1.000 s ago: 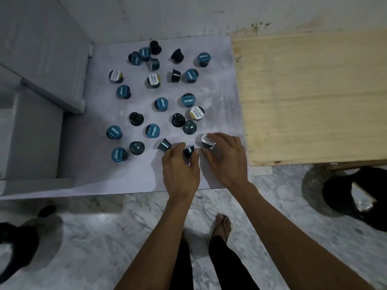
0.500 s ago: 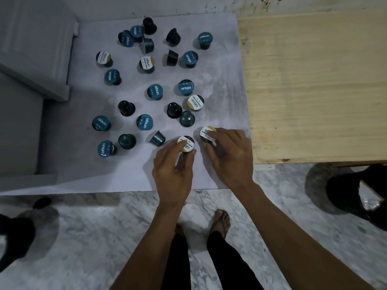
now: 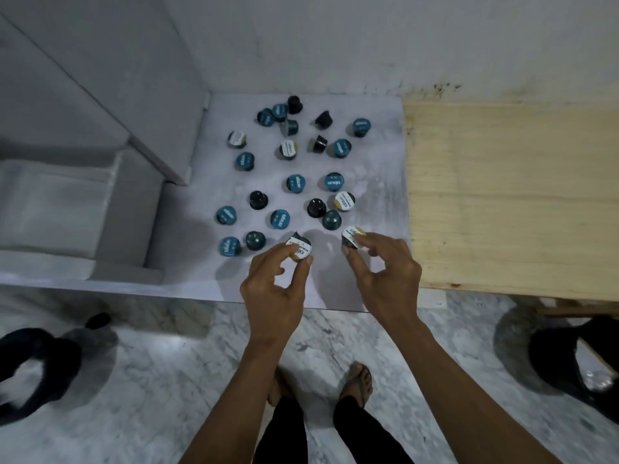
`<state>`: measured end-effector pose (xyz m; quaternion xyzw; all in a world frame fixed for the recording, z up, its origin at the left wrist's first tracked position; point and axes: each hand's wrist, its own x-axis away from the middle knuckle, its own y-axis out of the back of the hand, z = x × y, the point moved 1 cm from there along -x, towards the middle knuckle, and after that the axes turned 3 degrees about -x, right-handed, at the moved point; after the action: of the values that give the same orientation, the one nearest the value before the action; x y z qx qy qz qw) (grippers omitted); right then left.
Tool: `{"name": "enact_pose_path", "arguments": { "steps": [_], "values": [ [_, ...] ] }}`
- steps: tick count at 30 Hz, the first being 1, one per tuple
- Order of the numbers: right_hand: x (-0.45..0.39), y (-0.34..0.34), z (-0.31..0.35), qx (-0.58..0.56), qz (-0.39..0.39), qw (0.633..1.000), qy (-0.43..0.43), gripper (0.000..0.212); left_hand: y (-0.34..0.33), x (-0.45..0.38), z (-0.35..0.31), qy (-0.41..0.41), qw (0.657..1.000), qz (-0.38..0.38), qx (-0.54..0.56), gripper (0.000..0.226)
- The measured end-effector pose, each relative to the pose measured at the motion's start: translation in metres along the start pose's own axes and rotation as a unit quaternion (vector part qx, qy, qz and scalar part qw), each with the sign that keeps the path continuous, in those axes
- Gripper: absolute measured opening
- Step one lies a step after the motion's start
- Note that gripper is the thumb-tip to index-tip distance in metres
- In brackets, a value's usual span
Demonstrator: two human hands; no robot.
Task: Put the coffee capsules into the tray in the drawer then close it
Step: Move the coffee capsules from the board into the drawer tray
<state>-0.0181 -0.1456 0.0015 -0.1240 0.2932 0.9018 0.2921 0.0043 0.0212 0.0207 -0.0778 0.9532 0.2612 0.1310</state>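
Left hand: a white-lidded capsule [image 3: 299, 250] is pinched between the thumb and fingertips of the left hand [image 3: 274, 289], just above the near part of the worktop [image 3: 187, 229].
Right hand: a second white-lidded capsule [image 3: 351, 236] is pinched by the thumb and forefinger of the right hand [image 3: 385, 272], lid tilted up; the other fingers are loosely curled.
Capsule look: small dark cups with a round foil lid; most lids are teal with white lettering, a few are white with a yellow edge, and several cups lie lid-down or on their side so that only the dark body is seen.
Capsule place: the remaining coffee capsules [image 3: 294, 183] are scattered over the pale worktop, well apart from one another, between a grey cabinet [image 3: 100, 95] on the left and a wooden board [image 3: 512, 195] on the right.
Hard to make out: the lettering on the lids cannot be read; a dark cup behind the left hand's capsule is mostly hidden.
Cut off: dark rounded objects [image 3: 33, 370] on the marble floor [image 3: 150, 396] are clipped by both side edges.
Below: the person's feet [image 3: 360, 383] are seen between the forearms.
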Motion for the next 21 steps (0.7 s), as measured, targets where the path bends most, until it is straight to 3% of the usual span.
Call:
{"name": "enact_pose_path", "arguments": {
  "steps": [9, 21],
  "values": [
    [-0.014, -0.012, 0.13, -0.06, 0.031, 0.998, 0.005, 0.021, 0.157, -0.053, -0.022, 0.012, 0.998, -0.038, -0.05, 0.025],
    [0.056, -0.166, 0.302, -0.1, 0.051, 0.991, 0.077, 0.02, 0.379, -0.107, 0.072, -0.008, 0.997, -0.064, -0.029, 0.017]
  ]
}}
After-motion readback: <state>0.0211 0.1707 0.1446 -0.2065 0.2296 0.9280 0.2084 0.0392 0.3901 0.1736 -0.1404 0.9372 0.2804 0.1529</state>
